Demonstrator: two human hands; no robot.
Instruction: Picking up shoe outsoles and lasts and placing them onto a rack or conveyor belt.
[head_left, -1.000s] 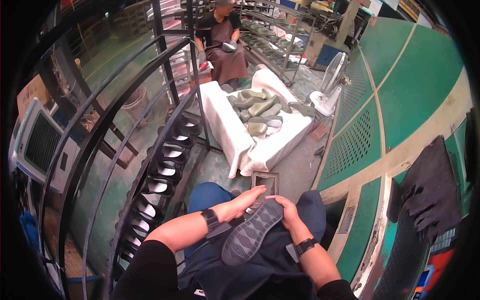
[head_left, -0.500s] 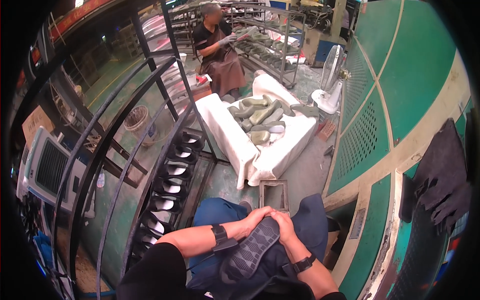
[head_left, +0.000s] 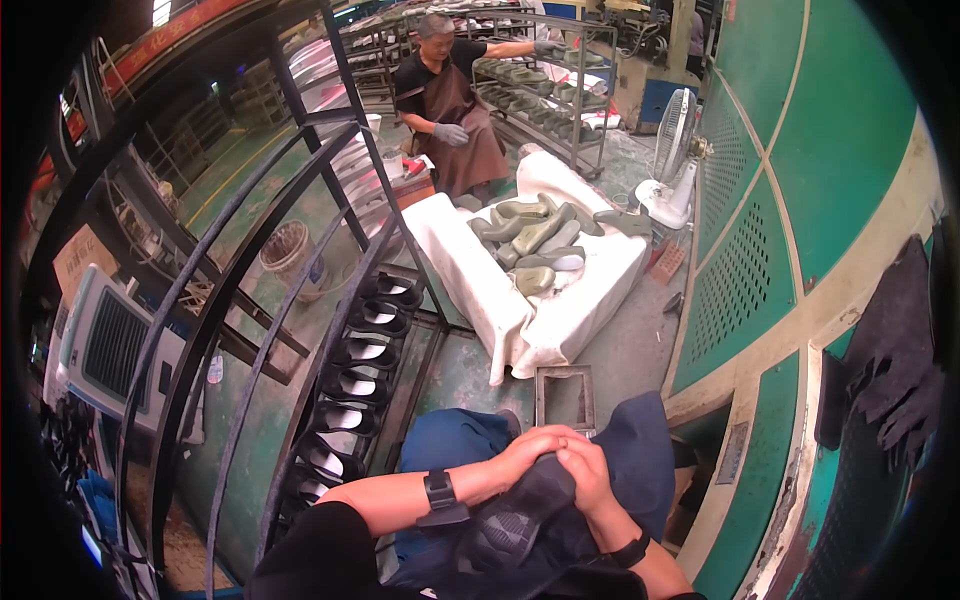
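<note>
A dark shoe lies over my lap with its patterned sole partly turned up toward me. My left hand is closed over the shoe's far end, its fingers meeting those of the other hand. From the right side, my right hand is wrapped round the same end, thumb across the top. Both hands cover that end of the shoe, and its near end blends into my dark clothing.
A metal rack with several black shoes stands at my left. Ahead, green shoe-shaped pieces lie on a white-draped stand before a seated person. A square metal frame, a fan and green panels are nearby.
The shoe has tilted in my hands, so less of its sole shows. The seated person has stretched one gloved hand out to the far rack and lowered the other. The view has shifted slightly.
</note>
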